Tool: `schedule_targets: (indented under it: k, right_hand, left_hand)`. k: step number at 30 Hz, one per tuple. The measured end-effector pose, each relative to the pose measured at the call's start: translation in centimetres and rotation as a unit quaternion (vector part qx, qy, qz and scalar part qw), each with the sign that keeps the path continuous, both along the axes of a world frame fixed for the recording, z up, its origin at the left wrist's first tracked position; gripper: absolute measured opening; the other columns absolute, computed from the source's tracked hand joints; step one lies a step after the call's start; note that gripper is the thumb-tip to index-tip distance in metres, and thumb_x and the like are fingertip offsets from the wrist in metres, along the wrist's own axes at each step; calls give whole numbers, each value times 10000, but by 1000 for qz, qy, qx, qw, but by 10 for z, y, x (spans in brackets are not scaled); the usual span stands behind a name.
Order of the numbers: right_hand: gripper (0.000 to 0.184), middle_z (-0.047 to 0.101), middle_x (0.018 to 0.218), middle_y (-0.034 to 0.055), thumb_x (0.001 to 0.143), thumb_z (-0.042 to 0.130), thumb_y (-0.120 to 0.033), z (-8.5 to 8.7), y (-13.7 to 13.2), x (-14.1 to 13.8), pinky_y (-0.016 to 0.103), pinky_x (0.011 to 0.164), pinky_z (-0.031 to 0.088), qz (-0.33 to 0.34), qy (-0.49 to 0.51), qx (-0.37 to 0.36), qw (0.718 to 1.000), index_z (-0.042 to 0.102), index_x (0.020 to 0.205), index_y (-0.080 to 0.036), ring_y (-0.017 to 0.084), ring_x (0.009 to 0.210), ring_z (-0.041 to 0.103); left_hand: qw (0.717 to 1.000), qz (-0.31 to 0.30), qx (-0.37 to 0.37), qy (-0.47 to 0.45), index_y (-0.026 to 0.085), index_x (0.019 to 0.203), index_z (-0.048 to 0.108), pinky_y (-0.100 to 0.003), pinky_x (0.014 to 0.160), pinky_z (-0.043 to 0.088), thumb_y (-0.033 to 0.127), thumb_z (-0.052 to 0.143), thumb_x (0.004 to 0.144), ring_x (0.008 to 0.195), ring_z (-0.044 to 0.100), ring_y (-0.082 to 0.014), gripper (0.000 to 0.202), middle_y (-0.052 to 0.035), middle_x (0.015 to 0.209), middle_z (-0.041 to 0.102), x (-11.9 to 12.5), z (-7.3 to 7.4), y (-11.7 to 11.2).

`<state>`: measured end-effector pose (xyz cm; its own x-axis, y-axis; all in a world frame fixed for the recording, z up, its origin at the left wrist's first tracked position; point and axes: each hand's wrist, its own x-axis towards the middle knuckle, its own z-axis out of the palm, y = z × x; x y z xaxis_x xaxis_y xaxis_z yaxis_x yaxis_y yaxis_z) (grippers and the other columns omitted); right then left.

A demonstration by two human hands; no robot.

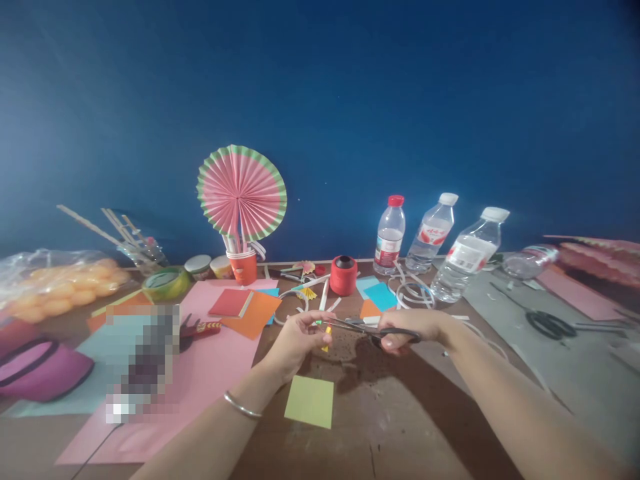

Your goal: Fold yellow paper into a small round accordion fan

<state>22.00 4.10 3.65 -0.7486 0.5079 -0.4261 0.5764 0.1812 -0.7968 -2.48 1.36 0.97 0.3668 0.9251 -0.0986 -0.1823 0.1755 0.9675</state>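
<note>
At the far left a clear bag of orange balls point(65, 283) lies beside a purple pouch point(40, 370). A large pink sheet point(210, 380) covers the table point(400, 427) next to them, and behind it a pink-and-green paper fan point(241, 193) stands in an orange cup point(243, 267).

Near the middle, the left hand point(297, 340), with a bangle on its wrist, pinches a yellow scrap point(327, 337) between thumb and fingertips, just above the table. The scrap is small, narrow and bright yellow, and it hangs down from the pinch; its exact shape is too small to make out. A yellow-green square point(310, 400) lies flat just below this hand.

The scissors point(370, 328) have thin metal blades pointing left and reaching the scrap, seemingly slightly parted. The right hand point(410, 328) is closed around their dark handles.

Behind stands a red spool point(343, 275), then three water bottles point(430, 233). A second pair of scissors point(550, 325) lies on the grey mat point(575, 373) at the right.
</note>
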Motion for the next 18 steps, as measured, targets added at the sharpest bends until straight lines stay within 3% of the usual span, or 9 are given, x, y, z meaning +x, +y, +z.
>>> schedule_targets:
  k: [11, 18]
  right_hand:
    - [507, 485, 486, -5, 659, 499, -613, -15, -3, -9, 210, 463, 317, -25, 33, 3, 999, 537, 597, -111, 85, 450, 437]
    - [550, 477, 497, -7, 652, 464, -663, -19, -7, -19, 204, 453, 312, -12, 89, -12, 996, 507, 586, -119, 84, 452, 438]
  left_hand:
    - [999, -22, -19, -32, 144, 832, 661, -203, 519, 413, 143, 739, 525, 530, 491, -58, 316, -14, 758, 603, 0, -6, -1]
    - [998, -23, -28, -45, 133, 806, 663, -205, 550, 431, 133, 737, 523, 539, 492, -54, 293, -19, 776, 611, 2, -7, -2]
